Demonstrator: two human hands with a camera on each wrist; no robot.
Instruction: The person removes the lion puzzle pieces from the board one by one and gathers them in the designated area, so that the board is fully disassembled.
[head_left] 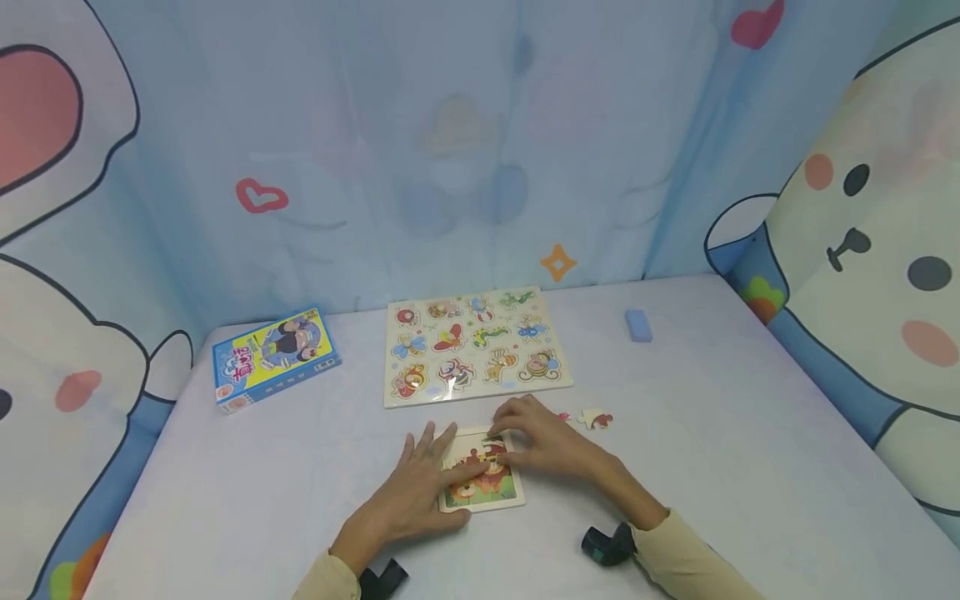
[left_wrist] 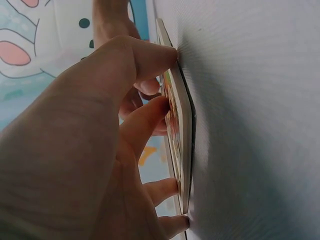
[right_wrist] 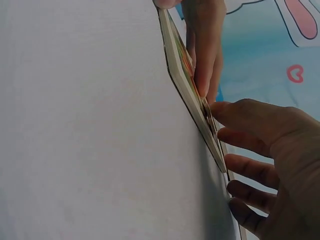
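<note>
A pale-blue cartoon curtain hangs behind the white table.

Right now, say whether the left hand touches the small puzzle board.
Touching: in the left wrist view, the left hand rests a fingertip on the small puzzle board.

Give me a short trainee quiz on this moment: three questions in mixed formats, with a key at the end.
1. Multiple choice: whose index finger is stretched across the middle of the small puzzle?
a) the right hand's
b) the left hand's
c) neither hand's

2. True or false: a loose puzzle piece lies outside the small puzzle's frame.

3. Short answer: in the head view, on which side of the large picture board does the small blue block lie?

Key:
1. b, the left hand
2. True
3. On the right side
</note>
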